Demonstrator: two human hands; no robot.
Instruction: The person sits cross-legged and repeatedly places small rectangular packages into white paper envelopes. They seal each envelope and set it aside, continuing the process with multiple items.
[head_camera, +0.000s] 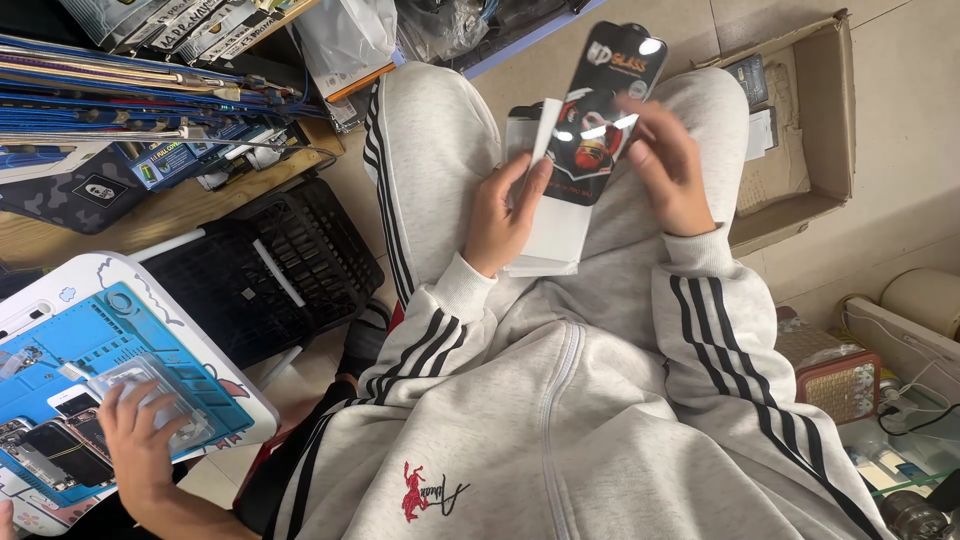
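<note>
A black glossy package (608, 110), long and flat with rounded corners, is held above the lap of a seated person in a grey tracksuit with black stripes. It is grasped at its right edge by the right hand (668, 168), whose fingers are curled against its face. The left hand (502, 212) is closed around a white flat sleeve (548, 225), with the thumb laid across the sleeve's front; the lower end of the black package is tucked into or lies against the upper end of this sleeve, and which of the two cannot be told. A folded white flap stands up at the sleeve's top edge, just beside the black package. Both items are carried by the hands alone and rest on no surface; the sleeve's lower end lies near the person's thigh.

An open cardboard box (815, 110) is seen on the floor just beyond the right knee, with small flat packets lying in it. A black plastic crate (270, 275) stands on the floor beside the left leg. At the lower left, a small white-rimmed table with a blue work mat (120, 330) is noted; phones and small parts lie on the mat, and another person's hand (140, 445) rests on a clear tray near the table's right edge. Bundles of blue packaged goods (120, 80) are stacked on a wooden shelf at the upper left.
</note>
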